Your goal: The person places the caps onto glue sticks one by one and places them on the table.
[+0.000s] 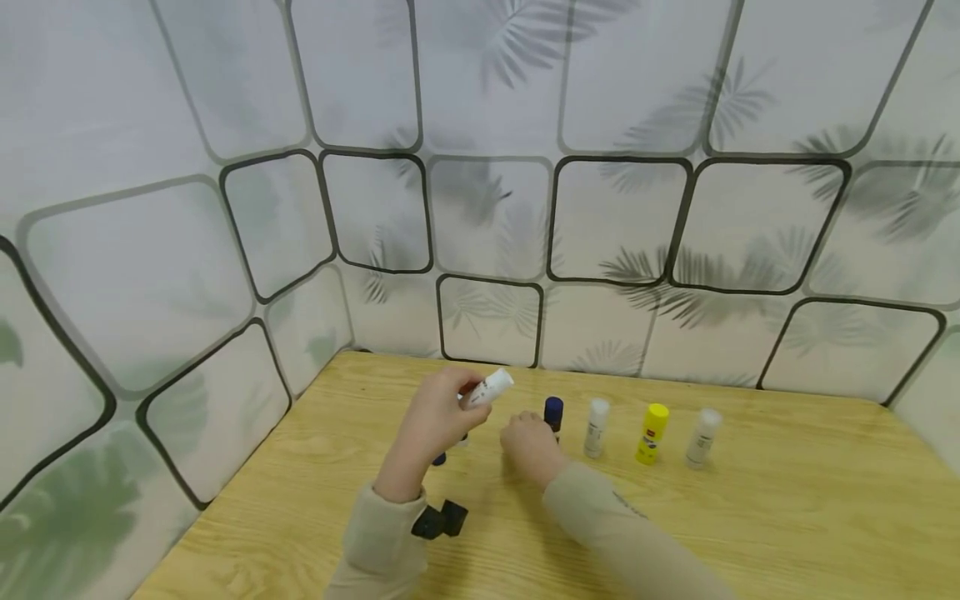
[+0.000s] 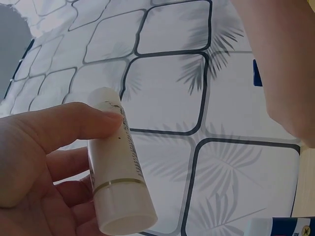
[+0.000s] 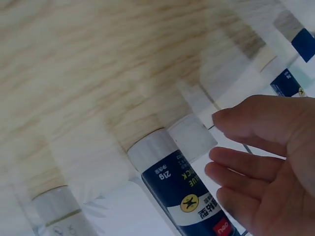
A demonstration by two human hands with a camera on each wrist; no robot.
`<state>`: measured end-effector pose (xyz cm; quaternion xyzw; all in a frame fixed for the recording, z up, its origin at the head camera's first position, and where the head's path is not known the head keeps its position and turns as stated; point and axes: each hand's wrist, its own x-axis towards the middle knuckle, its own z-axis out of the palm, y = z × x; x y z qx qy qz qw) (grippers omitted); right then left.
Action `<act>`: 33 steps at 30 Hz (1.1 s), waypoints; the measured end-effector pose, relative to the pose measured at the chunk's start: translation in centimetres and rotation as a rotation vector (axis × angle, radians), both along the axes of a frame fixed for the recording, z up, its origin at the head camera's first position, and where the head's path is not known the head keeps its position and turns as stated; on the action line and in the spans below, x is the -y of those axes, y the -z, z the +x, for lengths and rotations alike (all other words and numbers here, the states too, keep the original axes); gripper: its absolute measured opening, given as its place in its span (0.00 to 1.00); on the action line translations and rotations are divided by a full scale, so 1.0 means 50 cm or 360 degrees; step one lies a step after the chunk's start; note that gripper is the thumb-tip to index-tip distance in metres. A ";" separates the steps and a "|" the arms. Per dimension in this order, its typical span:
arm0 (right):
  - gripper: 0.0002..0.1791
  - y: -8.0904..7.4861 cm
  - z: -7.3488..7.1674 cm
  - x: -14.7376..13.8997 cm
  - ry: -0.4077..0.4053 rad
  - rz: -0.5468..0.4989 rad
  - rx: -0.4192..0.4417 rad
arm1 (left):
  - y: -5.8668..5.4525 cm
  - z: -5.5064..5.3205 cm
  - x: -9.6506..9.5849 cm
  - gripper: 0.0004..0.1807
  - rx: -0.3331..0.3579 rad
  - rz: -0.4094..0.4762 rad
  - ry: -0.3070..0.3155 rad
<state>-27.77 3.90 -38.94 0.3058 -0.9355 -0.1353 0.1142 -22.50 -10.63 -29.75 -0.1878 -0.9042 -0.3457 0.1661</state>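
My left hand holds a white glue stick tilted above the table. In the left wrist view the thumb lies along that glue stick, which has a thin gold band. My right hand is low over the table, beside a navy glue stick that stands upright. Seen from the right wrist, the fingers of the right hand are loosely bent with a gap to the thumb. Near the fingertips are the navy glue stick and a white cylinder end; contact cannot be made out.
Rightward along the wooden table stand a white glue stick, a yellow glue stick and another white glue stick. Behind my left wrist a navy end shows, partly hidden. A patterned curtain borders the table's back and left.
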 end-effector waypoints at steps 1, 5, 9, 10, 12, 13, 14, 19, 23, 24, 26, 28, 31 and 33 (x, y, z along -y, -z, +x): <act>0.02 0.002 0.000 0.000 0.0017 0.0043 -0.0022 | 0.000 0.000 0.000 0.12 0.0006 0.0002 0.0002; 0.02 0.009 -0.002 0.003 0.0111 0.0206 -0.0086 | 0.002 0.000 -0.002 0.12 0.0003 0.0013 0.0003; 0.03 0.015 -0.006 0.003 0.0185 0.0306 -0.0074 | 0.003 0.000 -0.003 0.12 -0.0017 0.0012 0.0009; 0.03 0.016 -0.007 0.003 0.0191 0.0310 -0.0073 | 0.003 0.001 -0.003 0.12 -0.0023 0.0015 0.0008; 0.03 0.017 -0.007 0.002 0.0189 0.0309 -0.0077 | 0.003 0.002 -0.003 0.12 -0.0030 0.0018 0.0011; 0.03 0.016 -0.007 0.002 0.0186 0.0307 -0.0077 | 0.003 0.002 -0.003 0.12 -0.0030 0.0022 0.0011; 0.03 0.016 -0.006 0.002 0.0182 0.0306 -0.0078 | 0.004 0.002 -0.003 0.12 -0.0033 0.0022 0.0013; 0.03 0.016 -0.005 0.004 0.0136 0.0266 -0.0084 | 0.005 0.001 -0.002 0.12 -0.0032 0.0018 0.0009; 0.03 0.014 -0.002 0.006 0.0096 0.0219 -0.0112 | 0.004 0.001 -0.001 0.12 -0.0030 0.0010 0.0006; 0.03 0.013 -0.001 0.006 0.0089 0.0214 -0.0120 | 0.004 0.000 -0.001 0.12 -0.0029 0.0010 0.0009; 0.03 0.012 0.001 0.007 0.0077 0.0206 -0.0134 | 0.003 0.000 0.000 0.12 -0.0024 0.0013 0.0008; 0.03 0.010 0.002 0.008 0.0069 0.0198 -0.0141 | 0.003 -0.001 0.000 0.12 -0.0016 0.0012 0.0004; 0.04 0.008 0.003 0.010 0.0055 0.0190 -0.0138 | 0.003 -0.001 0.002 0.12 -0.0008 0.0009 -0.0002; 0.05 0.007 0.004 0.012 0.0044 0.0169 -0.0122 | 0.003 -0.001 0.002 0.12 -0.0008 0.0008 -0.0002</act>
